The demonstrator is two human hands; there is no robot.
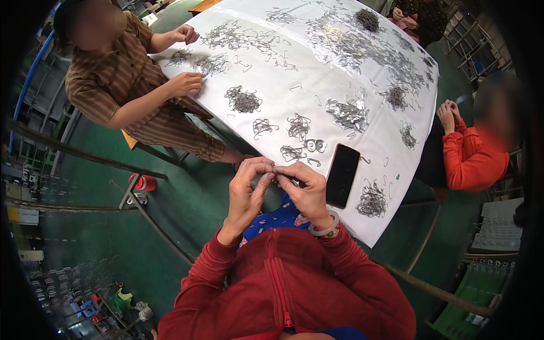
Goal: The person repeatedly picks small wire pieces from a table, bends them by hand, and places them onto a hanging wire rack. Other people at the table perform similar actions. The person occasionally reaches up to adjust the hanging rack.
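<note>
Close to the near edge of the white-covered table [272, 90], my left hand [247, 184] and my right hand [306, 188] meet fingertip to fingertip. Both are closed in a pinch on something small that the fingers mostly hide. Just beyond them lie small heaps of bent wire hooks [292, 152], with a shiny piece with two round openings [314, 145] beside one heap. A black phone [344, 175] rests to the right of my right hand. Past the phone is another heap of dark wire hooks [371, 199].
Shiny flat metal pieces [347, 115] and larger spreads of hooks [235, 37] cover much of the far table. A person in a striped shirt [136, 73] works at the left, another in orange [473, 158] at the right, a third at the far end. A metal rail [164, 232] stands left.
</note>
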